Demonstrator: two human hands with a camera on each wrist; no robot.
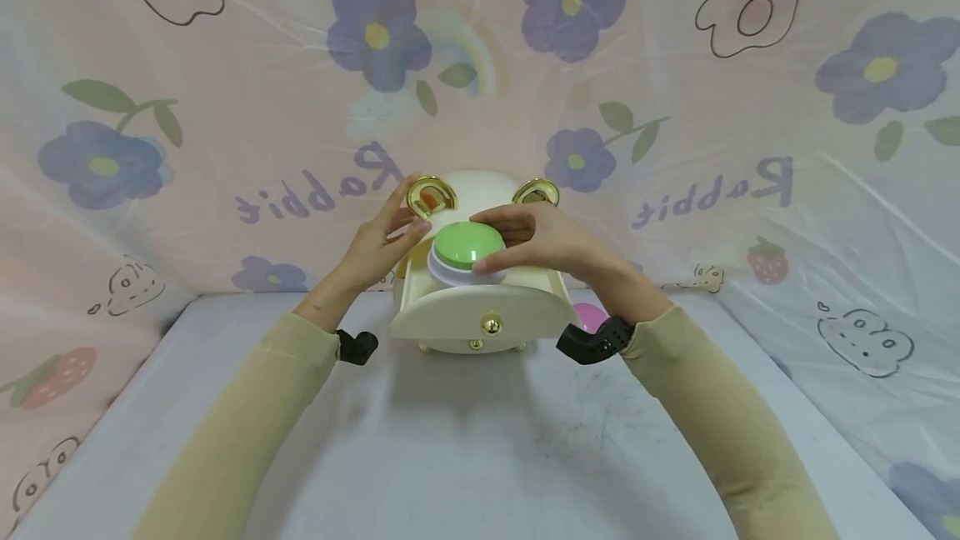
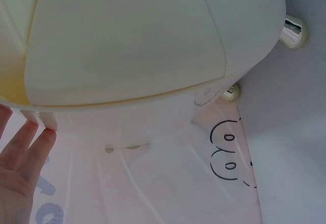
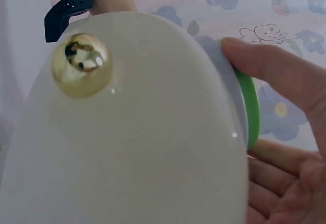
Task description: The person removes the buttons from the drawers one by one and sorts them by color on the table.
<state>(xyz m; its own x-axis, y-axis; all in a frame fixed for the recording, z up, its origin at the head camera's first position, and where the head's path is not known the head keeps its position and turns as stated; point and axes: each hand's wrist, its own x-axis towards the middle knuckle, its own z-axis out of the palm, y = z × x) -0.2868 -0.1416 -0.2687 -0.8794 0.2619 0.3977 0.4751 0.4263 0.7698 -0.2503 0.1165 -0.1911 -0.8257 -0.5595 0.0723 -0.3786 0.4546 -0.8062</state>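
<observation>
A cream box with gold-rimmed ear-like parts [image 1: 431,197] stands on the table, its top drawer [image 1: 483,311] pulled out and showing a gold knob [image 3: 81,65]. Over that drawer is a round push button [image 1: 468,245] with a green top and white base. My right hand [image 1: 551,240] grips this button by its edge, thumb at the near side and fingers behind. Beside the left ear, my left hand [image 1: 378,244] rests against the box with fairly straight fingers. In the left wrist view, its fingertips [image 2: 48,132] touch the box's edge; the thumb is out of sight there.
A pink round object [image 1: 590,317] lies right of the box, partly hidden by my right wrist. A lower gold knob [image 1: 476,345] and small gold feet [image 2: 293,32] show on the box. Patterned cloth [image 1: 465,115] hangs close behind. The white tabletop [image 1: 480,457] extends in front.
</observation>
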